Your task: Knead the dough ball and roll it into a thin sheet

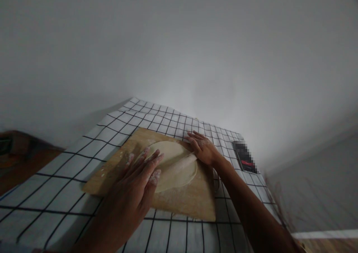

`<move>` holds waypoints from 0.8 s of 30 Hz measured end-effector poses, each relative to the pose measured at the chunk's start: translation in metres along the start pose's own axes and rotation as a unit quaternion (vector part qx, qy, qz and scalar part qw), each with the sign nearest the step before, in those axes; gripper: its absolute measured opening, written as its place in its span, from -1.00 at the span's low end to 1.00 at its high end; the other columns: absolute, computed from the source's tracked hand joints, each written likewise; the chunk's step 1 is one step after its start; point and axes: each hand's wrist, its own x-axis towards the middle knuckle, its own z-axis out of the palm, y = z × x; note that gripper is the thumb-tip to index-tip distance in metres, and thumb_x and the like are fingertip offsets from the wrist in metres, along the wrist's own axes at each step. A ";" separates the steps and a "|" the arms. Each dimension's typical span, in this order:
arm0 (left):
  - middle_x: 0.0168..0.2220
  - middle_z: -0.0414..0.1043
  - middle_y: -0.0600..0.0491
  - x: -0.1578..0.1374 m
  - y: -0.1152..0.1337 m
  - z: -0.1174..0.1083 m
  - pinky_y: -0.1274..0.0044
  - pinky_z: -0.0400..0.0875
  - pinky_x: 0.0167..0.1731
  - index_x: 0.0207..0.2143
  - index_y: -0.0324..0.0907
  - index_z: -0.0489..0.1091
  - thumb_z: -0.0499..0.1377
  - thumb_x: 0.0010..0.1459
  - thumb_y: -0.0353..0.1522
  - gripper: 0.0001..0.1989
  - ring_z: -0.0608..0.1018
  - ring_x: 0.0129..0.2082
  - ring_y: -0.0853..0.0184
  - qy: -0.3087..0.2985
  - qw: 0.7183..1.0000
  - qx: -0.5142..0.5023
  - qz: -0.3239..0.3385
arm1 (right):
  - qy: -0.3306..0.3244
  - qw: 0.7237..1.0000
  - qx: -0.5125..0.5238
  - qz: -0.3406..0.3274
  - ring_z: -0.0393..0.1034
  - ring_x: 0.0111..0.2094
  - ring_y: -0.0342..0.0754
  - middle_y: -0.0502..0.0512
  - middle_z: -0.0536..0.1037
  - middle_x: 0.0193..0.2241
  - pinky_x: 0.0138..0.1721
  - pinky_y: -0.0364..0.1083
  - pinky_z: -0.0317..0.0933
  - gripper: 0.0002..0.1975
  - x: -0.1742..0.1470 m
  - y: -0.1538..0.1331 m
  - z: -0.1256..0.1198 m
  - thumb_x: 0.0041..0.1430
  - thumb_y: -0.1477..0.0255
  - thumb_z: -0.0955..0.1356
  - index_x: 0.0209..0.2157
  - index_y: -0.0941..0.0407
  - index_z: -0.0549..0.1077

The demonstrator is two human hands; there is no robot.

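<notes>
Pale wall [179, 51] behind, checked cloth [165, 232] over the tabletop, and on it a wooden board [187, 206] set askew! Dough [169, 151] lies there in a wide, thin round, and across it goes the rolling pin [183, 163], its long axis slanting from near left to far right, right between the two hands. Right hand [203, 149]: grip open, fingers stretched out, the pin's far end running in beneath it. Left hand [137, 180]: floury, fingers long and uncurled, nothing clasped; the near end slips from sight there, so whether they touch, I can't tell. Neither hand is clearly nearer.
</notes>
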 end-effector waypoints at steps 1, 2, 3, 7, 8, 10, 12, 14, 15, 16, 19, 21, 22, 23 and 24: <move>0.36 0.11 0.09 0.000 -0.001 0.002 0.09 -0.04 0.34 0.32 0.00 0.09 -0.05 0.37 -0.26 -0.51 0.07 0.38 0.10 -0.001 1.000 0.002 0.002 | 0.005 1.000 0.004 -0.008 0.03 0.35 0.00 0.14 0.36 0.23 0.37 0.16 -0.05 -0.46 -0.006 -0.001 0.000 0.47 0.26 0.00 0.18 0.15 0.40; 0.35 0.13 0.08 0.000 -0.002 0.003 0.09 -0.02 0.34 0.31 -0.01 0.10 -0.05 0.37 -0.26 -0.52 0.09 0.37 0.10 -0.003 1.000 0.003 0.009 | 0.013 1.000 0.008 -0.012 0.05 0.35 0.00 0.16 0.38 0.22 0.37 0.16 -0.05 -0.47 -0.014 -0.002 -0.001 0.47 0.28 0.01 0.18 0.16 0.40; 0.33 0.16 0.08 0.000 -0.003 0.003 0.10 -0.01 0.34 0.31 -0.02 0.11 -0.05 0.36 -0.27 -0.52 0.12 0.37 0.11 -0.003 1.000 0.004 0.018 | 0.024 1.000 0.012 -0.013 0.06 0.34 0.01 0.18 0.39 0.21 0.37 0.15 -0.05 -0.48 -0.023 -0.005 -0.003 0.47 0.29 0.02 0.19 0.18 0.39; 0.33 0.17 0.07 0.001 -0.003 0.001 0.13 -0.02 0.35 0.32 -0.04 0.09 -0.03 0.36 -0.28 -0.50 0.13 0.36 0.16 -0.029 0.999 0.001 0.036 | 0.057 0.998 0.032 0.021 0.05 0.35 0.01 0.14 0.35 0.24 0.36 0.16 0.01 -0.54 -0.070 -0.021 -0.011 0.46 0.31 0.10 0.23 0.17 0.34; 0.34 0.15 0.08 0.001 -0.003 0.000 0.14 -0.03 0.35 0.33 -0.04 0.08 -0.02 0.35 -0.28 -0.49 0.12 0.37 0.17 -0.036 0.999 0.000 0.037 | 0.062 0.997 0.038 0.038 0.03 0.35 0.01 0.11 0.34 0.25 0.35 0.17 0.02 -0.55 -0.083 -0.028 -0.013 0.45 0.31 0.12 0.24 0.14 0.32; 0.35 0.13 0.09 0.001 -0.002 -0.003 0.15 -0.04 0.35 0.33 -0.03 0.08 -0.01 0.35 -0.28 -0.49 0.11 0.37 0.18 -0.041 0.998 -0.002 0.040 | 0.067 0.994 0.046 0.072 0.00 0.36 0.03 0.05 0.32 0.27 0.33 0.19 0.06 -0.56 -0.107 -0.042 -0.014 0.43 0.29 0.17 0.26 0.08 0.30; 0.35 0.13 0.09 0.001 -0.001 -0.006 0.18 -0.02 0.35 0.32 -0.04 0.08 0.00 0.34 -0.29 -0.48 0.11 0.37 0.18 -0.042 0.998 -0.005 0.051 | 0.065 0.991 0.047 0.106 0.00 0.36 0.02 -0.01 0.31 0.27 0.33 0.18 0.08 -0.57 -0.127 -0.055 -0.014 0.42 0.28 0.20 0.25 0.00 0.30; 0.35 0.12 0.08 0.001 0.000 -0.008 0.18 0.00 0.35 0.32 -0.05 0.09 0.01 0.33 -0.29 -0.48 0.11 0.37 0.17 -0.056 0.996 0.000 0.071 | 0.053 0.991 0.031 0.116 -0.05 0.38 0.03 -0.05 0.25 0.30 0.34 0.20 0.04 -0.56 -0.138 -0.063 -0.012 0.42 0.28 0.20 0.28 -0.04 0.25; 0.36 0.12 0.08 0.001 0.001 -0.009 0.18 0.00 0.34 0.33 -0.05 0.08 0.01 0.33 -0.29 -0.47 0.11 0.37 0.17 -0.066 0.995 0.005 0.079 | 0.048 0.992 0.017 0.111 -0.10 0.39 0.04 -0.04 0.20 0.33 0.35 0.21 0.00 -0.54 -0.139 -0.064 -0.011 0.42 0.28 0.19 0.30 -0.04 0.21; 0.36 0.11 0.08 0.001 0.001 -0.010 0.17 0.00 0.34 0.33 -0.04 0.07 0.01 0.33 -0.29 -0.47 0.11 0.37 0.16 -0.073 0.994 0.009 0.085 | 0.046 0.993 0.001 0.106 -0.15 0.40 0.06 -0.03 0.15 0.35 0.36 0.23 -0.04 -0.51 -0.137 -0.063 -0.010 0.42 0.28 0.19 0.33 -0.03 0.16; 0.36 0.10 0.08 0.001 0.001 -0.009 0.14 -0.03 0.35 0.33 -0.04 0.05 0.01 0.33 -0.27 -0.46 0.10 0.37 0.16 -0.070 0.994 0.019 0.076 | 0.056 0.993 -0.030 0.098 -0.21 0.41 0.10 0.02 0.11 0.37 0.36 0.26 -0.08 -0.49 -0.113 -0.048 -0.008 0.42 0.25 0.16 0.34 0.02 0.15; 0.35 0.12 0.08 0.002 0.000 -0.006 0.11 -0.03 0.34 0.31 -0.03 0.09 0.02 0.32 -0.24 -0.47 0.11 0.37 0.13 -0.053 0.996 0.028 0.064 | 0.058 0.993 -0.031 0.095 -0.11 0.39 0.11 0.07 0.23 0.32 0.35 0.25 -0.04 -0.54 -0.085 -0.032 -0.008 0.44 0.24 0.12 0.26 0.04 0.31; 0.34 0.14 0.07 0.002 -0.001 -0.003 0.09 -0.03 0.33 0.30 -0.02 0.12 0.03 0.31 -0.22 -0.48 0.10 0.37 0.11 -0.044 0.997 0.036 0.057 | 0.061 0.993 -0.031 0.094 -0.08 0.39 0.09 0.09 0.28 0.29 0.35 0.23 -0.04 -0.54 -0.070 -0.024 -0.008 0.45 0.25 0.10 0.21 0.06 0.37; 0.33 0.16 0.06 0.002 -0.002 0.000 0.07 -0.04 0.33 0.28 -0.02 0.15 0.04 0.30 -0.21 -0.49 0.08 0.38 0.08 -0.035 0.997 0.043 0.049 | 0.058 0.994 -0.030 0.088 -0.06 0.38 0.08 0.10 0.32 0.27 0.35 0.21 -0.04 -0.53 -0.056 -0.017 -0.008 0.45 0.25 0.07 0.17 0.08 0.41; 0.33 0.18 0.06 0.003 -0.003 0.002 0.04 -0.04 0.32 0.27 -0.02 0.18 0.04 0.30 -0.20 -0.50 0.07 0.38 0.05 -0.028 0.998 0.048 0.042 | 0.051 0.995 -0.028 0.083 -0.02 0.37 0.06 0.12 0.36 0.24 0.35 0.20 -0.04 -0.51 -0.042 -0.011 -0.008 0.46 0.25 0.06 0.14 0.10 0.44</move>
